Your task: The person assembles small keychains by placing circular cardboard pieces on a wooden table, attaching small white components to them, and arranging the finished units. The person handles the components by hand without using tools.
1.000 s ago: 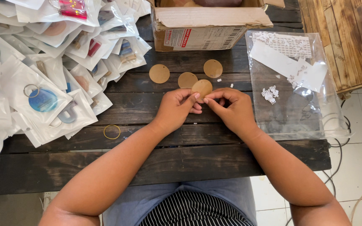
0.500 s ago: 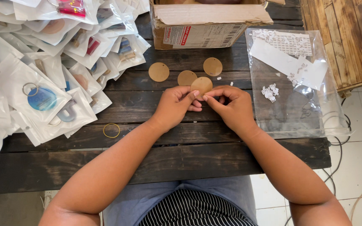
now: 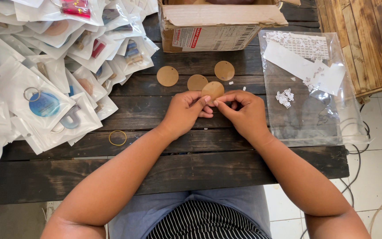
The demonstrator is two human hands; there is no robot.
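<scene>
Change since the earlier frames: almost none; both hands are kept together at the table's middle, and the disc between them is held slightly higher against the loose discs behind.

Held item: one round tan disc, pinched at its lower edge between the fingertips of the left hand and the right hand. Both hands are curled nearly closed around it. The disc's lower part is covered by the fingertips; whether anything small is being applied to it cannot be told.

Loose discs: three more tan discs are laid on the dark wooden table just beyond the hands, the middle one partly overlapped by the held disc.

Surroundings: a cardboard box is set at the far edge, its top cut off by the frame. A clear plastic bag with white paper strips and tiny white bits is spread to the right, close to the right hand. A heap of keyrings in clear packets is piled to the left, running out of view. A thin yellow ring is lying near the left forearm.
</scene>
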